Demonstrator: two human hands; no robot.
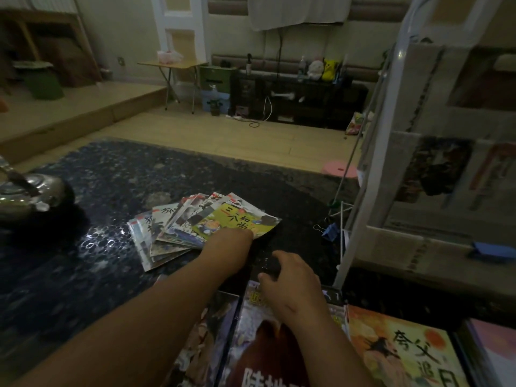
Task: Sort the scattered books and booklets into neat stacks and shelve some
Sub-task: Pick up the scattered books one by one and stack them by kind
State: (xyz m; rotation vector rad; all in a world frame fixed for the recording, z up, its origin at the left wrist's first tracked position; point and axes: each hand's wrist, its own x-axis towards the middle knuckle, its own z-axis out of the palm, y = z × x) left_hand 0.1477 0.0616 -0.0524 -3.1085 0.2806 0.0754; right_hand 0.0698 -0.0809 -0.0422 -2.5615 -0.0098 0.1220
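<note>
Several thin booklets (167, 233) lie fanned out on the dark patterned table (97, 191), with a yellow booklet (237, 219) on top. My left hand (231, 241) reaches to the yellow booklet's near edge, its fingers hidden beneath the cover. My right hand (287, 275) rests curled over the far edge of a purple-covered book (251, 331) at the table's near side. Beside that book lie a dark illustrated book (206, 331) on its left and an orange picture book (396, 350) on its right.
A white wire shelf rack (391, 163) holding booklets stands at the right. A metal kettle (28, 196) sits at the table's left edge. A blue binder clip (331, 231) lies near the rack's foot. On the floor beyond is a pink stool (339, 170).
</note>
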